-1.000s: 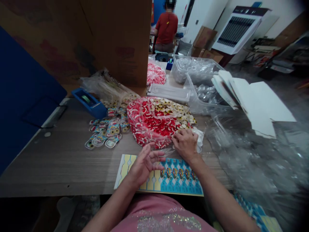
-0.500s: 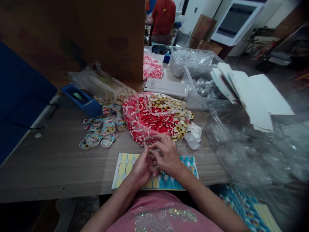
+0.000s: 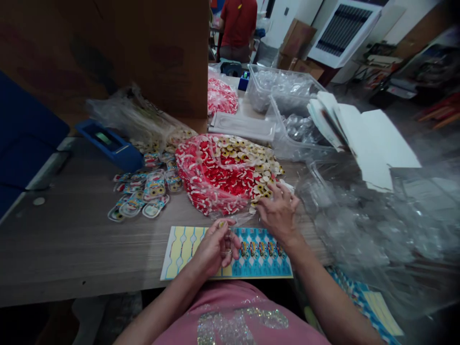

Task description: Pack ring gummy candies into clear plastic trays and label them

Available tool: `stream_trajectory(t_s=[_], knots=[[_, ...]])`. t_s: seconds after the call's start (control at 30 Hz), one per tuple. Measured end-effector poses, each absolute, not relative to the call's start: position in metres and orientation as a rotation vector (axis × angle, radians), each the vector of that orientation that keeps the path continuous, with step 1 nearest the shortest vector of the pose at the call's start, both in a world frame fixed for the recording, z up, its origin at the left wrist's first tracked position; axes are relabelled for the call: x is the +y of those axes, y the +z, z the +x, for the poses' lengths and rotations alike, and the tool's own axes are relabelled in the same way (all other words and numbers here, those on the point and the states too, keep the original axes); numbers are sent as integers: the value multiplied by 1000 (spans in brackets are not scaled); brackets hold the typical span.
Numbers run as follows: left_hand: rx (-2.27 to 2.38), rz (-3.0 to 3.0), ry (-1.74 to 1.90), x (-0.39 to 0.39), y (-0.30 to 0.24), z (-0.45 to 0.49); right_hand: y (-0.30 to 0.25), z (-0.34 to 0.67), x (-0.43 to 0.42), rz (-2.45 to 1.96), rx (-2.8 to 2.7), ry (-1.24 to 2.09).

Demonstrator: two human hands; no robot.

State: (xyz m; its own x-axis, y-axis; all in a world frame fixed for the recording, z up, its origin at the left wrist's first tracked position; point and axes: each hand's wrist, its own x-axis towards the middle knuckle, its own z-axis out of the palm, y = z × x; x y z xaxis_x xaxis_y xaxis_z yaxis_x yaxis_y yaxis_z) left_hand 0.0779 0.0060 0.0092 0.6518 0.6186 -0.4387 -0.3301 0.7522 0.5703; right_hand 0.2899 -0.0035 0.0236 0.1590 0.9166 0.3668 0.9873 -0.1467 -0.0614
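Farthest left, the worktop (image 3: pixel 72 244) is bounded by a blue panel (image 3: pixel 25 143), with a small white disc (image 3: pixel 39 201) laid near it. Next, a blue tape dispenser (image 3: pixel 111 147) is set beside a pile of printed clear plastic cases (image 3: pixel 154 186). Behind these, a clear plastic bag (image 3: pixel 124 110) is slumped in front of a large cardboard box (image 3: pixel 161 57). By the near edge, a yellow-and-blue printed sheet (image 3: pixel 262 254) is laid flat, its middle partly covered by the left hand (image 3: pixel 213 247); there a small yellowish piece (image 3: pixel 222 224) is pinched between thumb and forefinger, the other fingers curled loosely. Just beyond, an opened bag of red-and-white pieces (image 3: pixel 215 177) is rested on the worktop, with eye discs (image 3: pixel 265 176) gathered along its right side. At the edge of the discs, the right hand (image 3: pixel 280 213) is held with thumb and fingers parted. A crumpled white scrap (image 3: pixel 288 186) is partly hidden behind its fingers. Farther right, clear tubs (image 3: pixel 287 147) are filled with transparent plastic parts (image 3: pixel 301 128), white cards (image 3: pixel 364 141) are laid across the nearer one's corner, and clear plastic packaging (image 3: pixel 373 230) is blurred toward the edge.
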Motion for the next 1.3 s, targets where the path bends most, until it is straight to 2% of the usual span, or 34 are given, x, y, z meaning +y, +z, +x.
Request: stream_trajectory(t_s=[0.17,0.63,0.83,1.0,1.17,1.3], knots=[[601,500,518,6,12,74,18,282,-4,-2076,-2032,-410],[461,345,499,9,7,66,1,274,4,-2211,-1847,-384],[503,286,545,7,8,61,25,265,-12,-1964,-1846,-372],[540,371,607,0,13,69,53,227,-29,-1694,-2003,-112],[613,471,716,-5,14,67,50,209,-26,-1644,-2205,120],[661,513,731,1,14,56,47,223,-5,-1522,-1979,180]])
